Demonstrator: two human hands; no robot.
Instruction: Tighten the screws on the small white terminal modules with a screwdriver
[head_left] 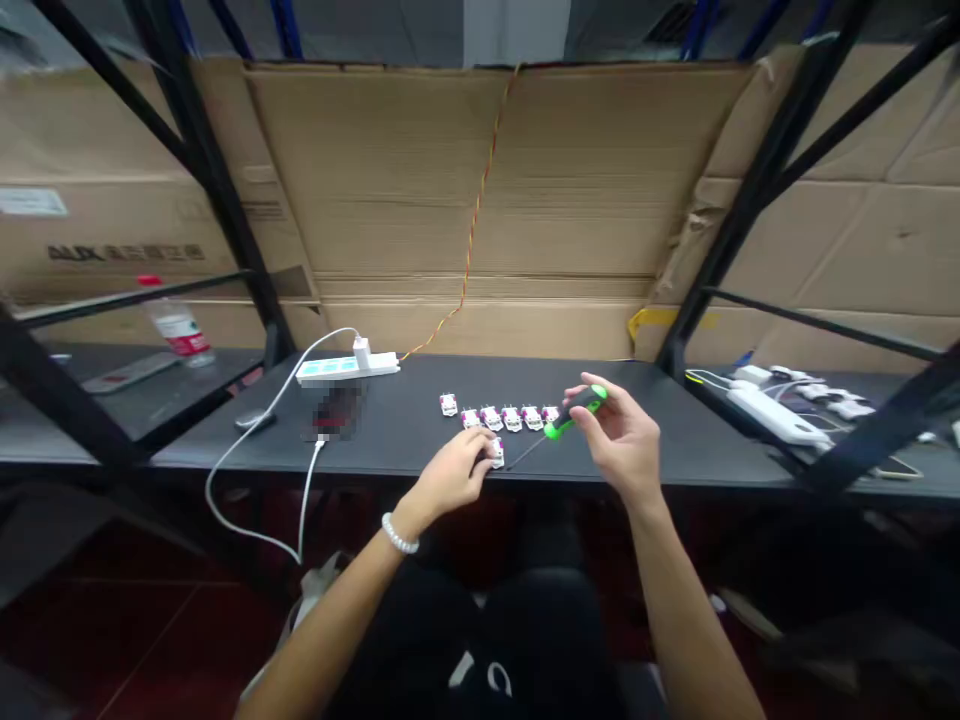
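- Head view shows your right hand (626,440) pinching a green-and-black-handled screwdriver (574,412) between thumb and fingertips, its thin dark shaft slanting down toward your left hand (450,475).
- Your left-hand fingers are curled together over a small white-and-magenta plastic connector block (497,455) lying on the black tabletop (420,420), just beside the shaft's tip.
- Judging by its size, that block should be light, stiff and easy to flick away; hold it by its side walls and keep it pressed flat to the table.
- The screwdriver handle looks rubbery and grippy, so a fingertip pinch near its middle should do.
- Just beyond your fingers, a row of matching white-and-magenta blocks (510,416) runs under the handle.
- Hidden: the shaft's tip and the block's near face sit behind your left fingers; whether tip and block touch is probably not decidable, as the picture is soft.
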